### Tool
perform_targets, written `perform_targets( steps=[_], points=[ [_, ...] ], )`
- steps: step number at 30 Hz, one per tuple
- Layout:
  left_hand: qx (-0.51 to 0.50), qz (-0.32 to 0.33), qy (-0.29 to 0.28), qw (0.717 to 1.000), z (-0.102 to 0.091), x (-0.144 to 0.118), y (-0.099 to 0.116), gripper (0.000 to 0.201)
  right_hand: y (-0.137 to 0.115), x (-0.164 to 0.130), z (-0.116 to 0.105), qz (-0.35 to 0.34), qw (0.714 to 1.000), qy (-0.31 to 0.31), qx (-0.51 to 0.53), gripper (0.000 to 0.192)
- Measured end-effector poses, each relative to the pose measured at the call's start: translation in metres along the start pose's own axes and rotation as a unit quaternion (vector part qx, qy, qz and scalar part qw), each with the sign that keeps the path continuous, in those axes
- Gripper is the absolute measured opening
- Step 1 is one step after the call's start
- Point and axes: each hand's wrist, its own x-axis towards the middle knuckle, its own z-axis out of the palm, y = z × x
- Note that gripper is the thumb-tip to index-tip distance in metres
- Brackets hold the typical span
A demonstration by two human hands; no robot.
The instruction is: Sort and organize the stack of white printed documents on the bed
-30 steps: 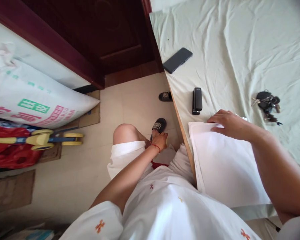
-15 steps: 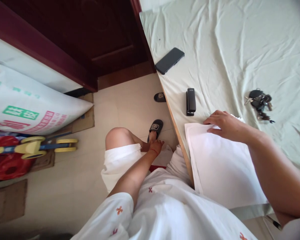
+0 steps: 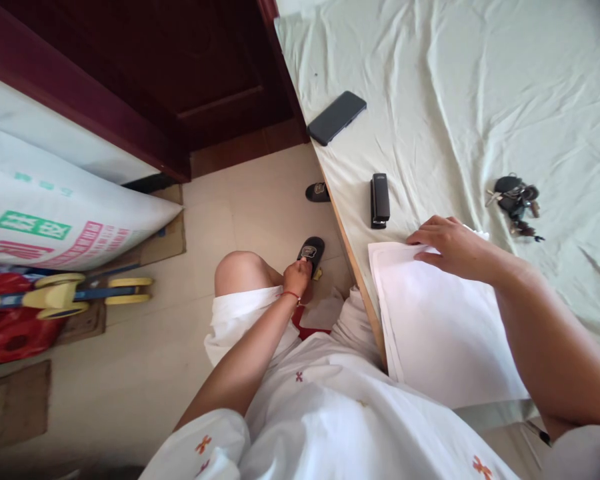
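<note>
A stack of white paper (image 3: 445, 333) lies at the near edge of the cloth-covered table, its sheets slightly uneven at the left. My right hand (image 3: 447, 243) is on the stack's far edge, fingers bent at the rim and thumb over the top sheet. Low over the floor, beside my bare knee, my left hand (image 3: 297, 279) is closed, fingers curled inward; whatever it may hold is hidden. Just past it shows a small yellow thing (image 3: 318, 274), too small to name; I cannot tell whether they touch. A black stapler (image 3: 380, 200) stands beyond the paper.
On the table (image 3: 405, 60) are a dark phone (image 3: 337, 117) by the left edge and a bunch of keys (image 3: 516, 200) at right. Black slippers (image 3: 310, 253) are on the floor. A large printed sack (image 3: 80, 200) and a yellow-blue wheeled toy (image 3: 65, 295) lie at left.
My left hand has shifted slightly left and up, and its fingers have curled closed. The small yellow thing now shows beside it. My right hand stays on the paper; the view has shifted slightly.
</note>
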Motion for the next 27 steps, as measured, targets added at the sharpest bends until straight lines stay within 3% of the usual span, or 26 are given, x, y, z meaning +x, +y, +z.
perform_targets(
  steps=[3, 6, 8, 10, 13, 15, 17, 19, 22, 24, 27],
  points=[
    [-0.048, 0.013, 0.028, 0.998, -0.019, -0.009, 0.010, 0.055, -0.004, 0.001, -0.001, 0.003, 0.999, 0.030, -0.029, 0.025],
    [-0.115, 0.068, 0.023, 0.991, -0.032, -0.028, 0.030, 0.055, -0.010, 0.004, 0.001, -0.005, 0.997, 0.064, -0.046, 0.022],
    [-0.208, 0.084, -0.021, 0.974, -0.035, -0.045, 0.046, 0.049, -0.015, 0.006, 0.001, -0.024, 0.995, 0.086, -0.050, 0.021],
    [-0.329, 0.049, -0.094, 0.938, -0.036, -0.063, 0.062, 0.044, -0.020, 0.005, 0.000, -0.040, 0.991, 0.119, -0.055, 0.026],
    [-0.395, 0.030, -0.164, 0.903, -0.035, -0.085, 0.082, 0.038, -0.023, -0.012, -0.002, -0.024, 0.976, 0.206, -0.062, 0.036],
    [-0.409, 0.066, -0.168, 0.894, -0.036, -0.094, 0.091, 0.020, -0.020, -0.036, -0.002, 0.038, 0.956, 0.285, -0.052, 0.038],
    [-0.392, 0.117, -0.163, 0.898, -0.038, -0.101, 0.098, 0.009, -0.014, -0.067, 0.005, 0.154, 0.923, 0.352, -0.024, 0.038],
    [-0.371, 0.137, -0.185, 0.900, -0.039, -0.107, 0.106, 0.015, -0.005, -0.099, 0.017, 0.299, 0.887, 0.351, 0.029, 0.043],
    [-0.396, 0.068, -0.251, 0.881, -0.039, -0.116, 0.121, 0.022, 0.002, -0.138, 0.040, 0.443, 0.842, 0.283, 0.120, 0.052],
    [-0.420, 0.008, -0.266, 0.868, -0.040, -0.121, 0.133, 0.032, -0.001, -0.150, 0.052, 0.472, 0.828, 0.265, 0.144, 0.052],
    [-0.442, -0.045, -0.264, 0.856, -0.040, -0.125, 0.149, 0.046, -0.015, -0.148, 0.058, 0.469, 0.830, 0.258, 0.156, 0.053]
  ],
)
